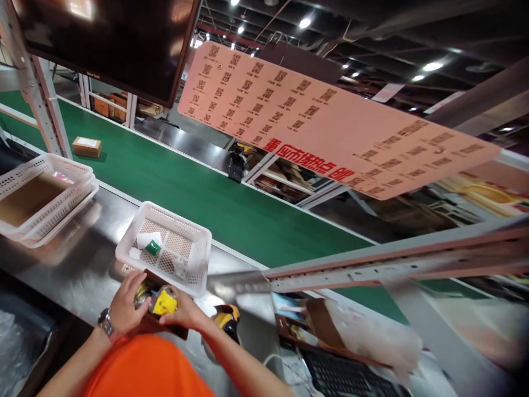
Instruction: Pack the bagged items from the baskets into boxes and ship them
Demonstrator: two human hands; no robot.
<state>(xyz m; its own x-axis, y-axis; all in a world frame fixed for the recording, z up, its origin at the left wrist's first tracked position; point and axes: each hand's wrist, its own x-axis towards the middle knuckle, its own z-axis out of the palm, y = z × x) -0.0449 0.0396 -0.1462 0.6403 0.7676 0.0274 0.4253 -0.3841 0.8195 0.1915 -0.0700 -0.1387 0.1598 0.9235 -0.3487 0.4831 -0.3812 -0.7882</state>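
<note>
My left hand [126, 306], with a watch on its wrist, and my right hand [182, 313] both rest on the contents of a small open brown box [163, 325] on the steel table. Between the fingers lie a yellow packet [164, 302] and a clear-wrapped item. Both hands have fingers curled over these goods. Just beyond the box stands a white mesh basket [190, 263] holding a small green item [152, 247] and white papers.
Stacked white baskets [61, 190] with cardboard sit at the left. A green conveyor belt [198, 193] carries a brown parcel [86, 146]. A yellow scanner [226, 318], a keyboard [343, 375], a dark monitor [111, 44] and a pink code sheet [314, 121] overhead.
</note>
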